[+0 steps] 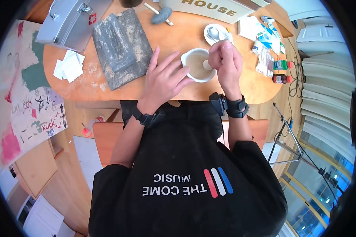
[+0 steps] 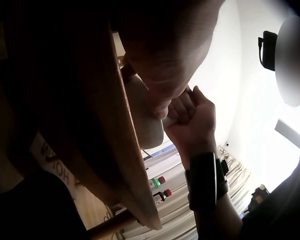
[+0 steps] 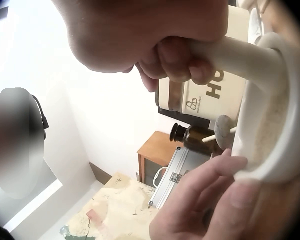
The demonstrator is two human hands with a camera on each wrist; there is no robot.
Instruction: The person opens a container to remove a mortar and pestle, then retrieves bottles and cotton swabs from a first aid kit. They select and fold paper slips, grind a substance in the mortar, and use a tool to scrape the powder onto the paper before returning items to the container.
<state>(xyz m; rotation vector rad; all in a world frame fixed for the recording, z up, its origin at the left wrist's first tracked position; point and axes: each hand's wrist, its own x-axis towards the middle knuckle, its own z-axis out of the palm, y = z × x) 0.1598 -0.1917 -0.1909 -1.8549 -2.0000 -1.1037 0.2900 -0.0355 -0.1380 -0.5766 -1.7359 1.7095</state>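
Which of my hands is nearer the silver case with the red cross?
Your left. The left hand holds the mortar by its rim, with the dark slab between it and the silver case. The right hand grips the pestle at the mortar's far side, farther from the case.

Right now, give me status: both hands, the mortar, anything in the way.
Right hand grips pestle, lower end in mortar. Left hand holds mortar rim. Contents pale brown. Plate with spoon close by.
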